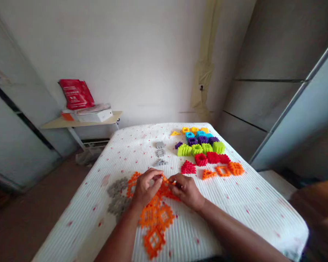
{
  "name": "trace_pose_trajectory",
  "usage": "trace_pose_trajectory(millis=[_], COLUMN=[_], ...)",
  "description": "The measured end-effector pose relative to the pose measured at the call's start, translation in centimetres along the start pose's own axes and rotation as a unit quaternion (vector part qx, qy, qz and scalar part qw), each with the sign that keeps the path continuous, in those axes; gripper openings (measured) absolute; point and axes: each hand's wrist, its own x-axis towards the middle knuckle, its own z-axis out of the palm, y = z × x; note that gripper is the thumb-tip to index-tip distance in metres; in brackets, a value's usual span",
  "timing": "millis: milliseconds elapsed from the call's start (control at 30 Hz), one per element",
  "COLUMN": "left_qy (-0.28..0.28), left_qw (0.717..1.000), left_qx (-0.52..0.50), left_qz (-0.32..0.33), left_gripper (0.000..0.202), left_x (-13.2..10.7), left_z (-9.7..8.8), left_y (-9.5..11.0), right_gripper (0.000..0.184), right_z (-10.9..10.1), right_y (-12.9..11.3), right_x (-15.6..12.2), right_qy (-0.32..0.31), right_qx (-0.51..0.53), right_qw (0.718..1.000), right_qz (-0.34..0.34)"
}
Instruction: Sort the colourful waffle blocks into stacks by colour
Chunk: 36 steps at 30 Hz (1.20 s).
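Observation:
My left hand (147, 186) and my right hand (186, 189) meet at the near middle of the table, fingers pinched on an orange interlocking tile (166, 179) that is raised between them. Both hands partly hide it. Below and around them lie more orange notched tiles (153, 216), some overlapping or joined; I cannot tell which. One orange tile with a diamond window (154, 241) lies nearest me. A pile of grey tiles (118, 194) sits left of my left hand, partly behind my forearm.
Rows of tile blocks stand at the right: orange (235, 168), red (212, 157), green (196, 149), purple (202, 139), blue (200, 134) and yellow (185, 130). Grey pieces (160, 153) line the middle. A side table (57, 123) holds a red bag (75, 94) and boxes.

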Motion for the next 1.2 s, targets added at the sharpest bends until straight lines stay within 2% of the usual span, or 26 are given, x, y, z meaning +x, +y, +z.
trace_pose_trajectory(millis=[200,500,600,700,767,933,1200], left_qy=[0.014,0.050,0.061,0.036,0.009,-0.044,-0.110], left_qw=[1.000,0.981,0.975,0.970,0.967,0.962,0.951], left_qx=[-0.016,-0.104,-0.110,-0.128,-0.143,-0.155,-0.175], left_qz=[-0.022,-0.154,-0.184,-0.203,-0.210,-0.221,-0.232], left_gripper=[0.018,0.017,0.021,0.024,0.026,0.031,0.033], left_x=[0.0,0.0,0.0,0.1,0.1,0.0,-0.1], left_z=[0.3,0.7,0.6,0.5,0.5,0.5,0.5], left_y=[0.3,-0.4,-0.9,-1.0,-0.8,-0.4,-0.7], right_gripper=[0.012,0.011,0.012,0.015,0.019,0.019,0.018], right_z=[0.4,0.4,-0.1,-0.8,-1.2,-1.4,-1.5], right_y=[0.4,0.0,0.3,0.6,0.8,0.9,0.3], right_x=[0.3,0.3,0.5,0.8,1.0,1.2,0.8], right_qy=[0.005,0.012,0.047,0.086,0.083,0.024,-0.035], right_qx=[-0.003,-0.002,-0.029,-0.066,-0.102,-0.174,-0.177], right_qw=[1.000,0.997,0.994,0.984,0.976,0.958,0.956], right_qz=[-0.027,-0.076,-0.097,-0.142,-0.174,-0.225,-0.233])
